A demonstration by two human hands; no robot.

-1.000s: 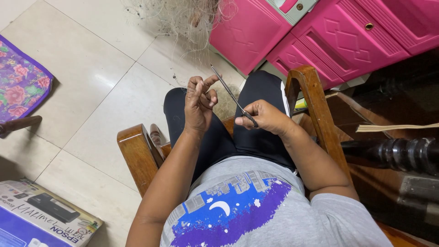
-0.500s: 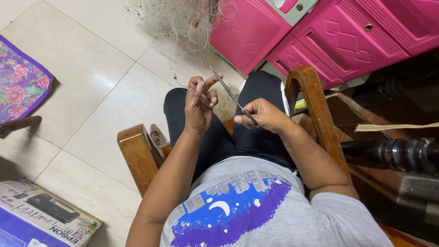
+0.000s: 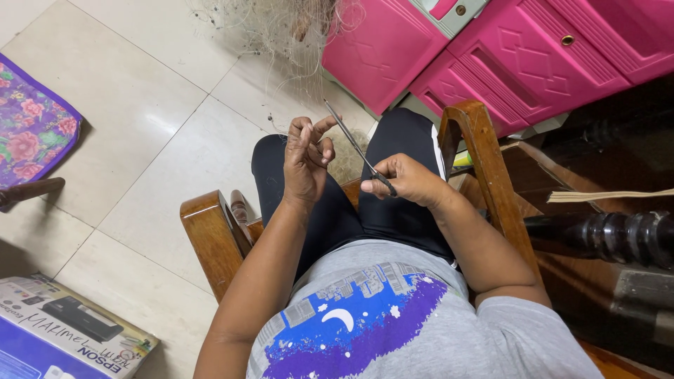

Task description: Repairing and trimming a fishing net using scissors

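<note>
Seated in a brown wooden armchair (image 3: 484, 161), the person works a pale, fine-meshed fishing net (image 3: 281, 28) that is heaped on the cream floor tiles (image 3: 140, 126) at twelve o'clock and trails down toward the lap. The right hand (image 3: 411, 181) is closed in a pinch around the lower end of a thin dark metal netting needle (image 3: 354, 146), whose tip points up toward eleven o'clock. The left hand (image 3: 307, 160), at nine o'clock of the needle, has its fingers curled with the forefinger raised, seemingly pinching strands of the net; the threads are too fine to make out for certain.

To do this step well, the left hand should hold the mesh taut and steady so the needle tip meets one loop cleanly, and the right hand should keep its grip low on the shaft for control.

Compared with half a second ago, almost nothing has shifted: both hands keep the same posture and the needle the same slant.

A pink plastic cabinet (image 3: 505, 49) stands at one o'clock, a floral purple mat (image 3: 31, 126) at nine, a printed cardboard box (image 3: 63, 330) at seven.
</note>
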